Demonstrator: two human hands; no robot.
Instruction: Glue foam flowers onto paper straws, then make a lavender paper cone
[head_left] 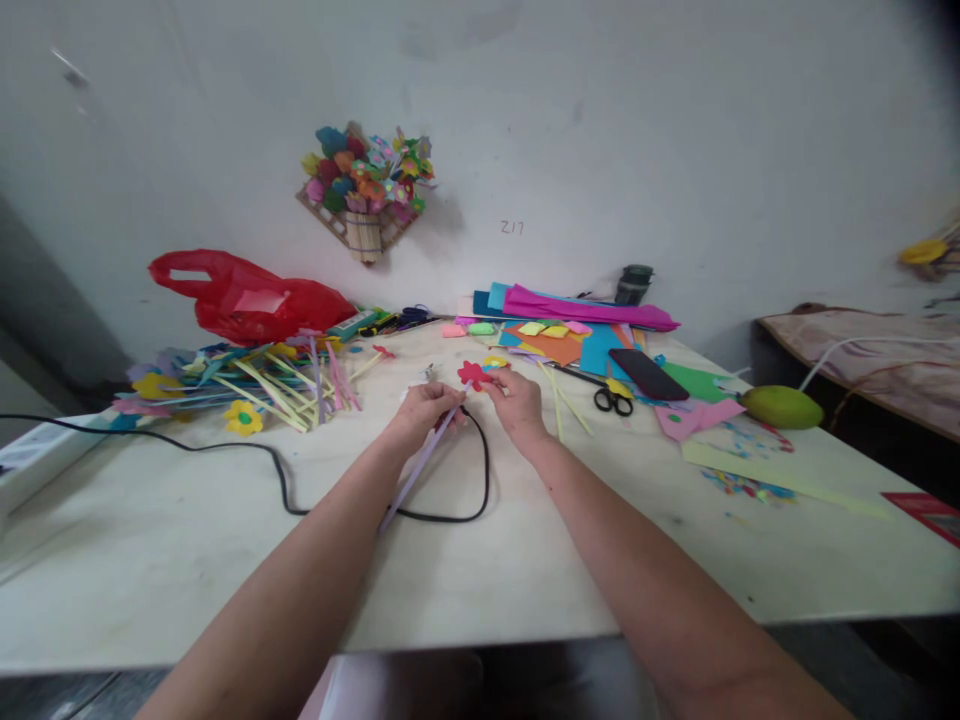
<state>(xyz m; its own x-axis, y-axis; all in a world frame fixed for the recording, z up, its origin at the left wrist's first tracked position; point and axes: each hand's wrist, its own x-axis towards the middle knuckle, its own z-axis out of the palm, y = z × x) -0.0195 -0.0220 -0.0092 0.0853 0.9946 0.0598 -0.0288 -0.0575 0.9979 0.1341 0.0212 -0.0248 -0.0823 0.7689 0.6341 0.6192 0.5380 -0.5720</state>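
Both forearms (637, 560) reach inward across the table (480, 600). Viewing remotely, I register the left hand (427, 412) pinching a lilac strip (418, 467); the right hand (519, 405) pinches a red flower (470, 374) by its edge. The flower sits at the strip's far end, near a black cable (487, 460).
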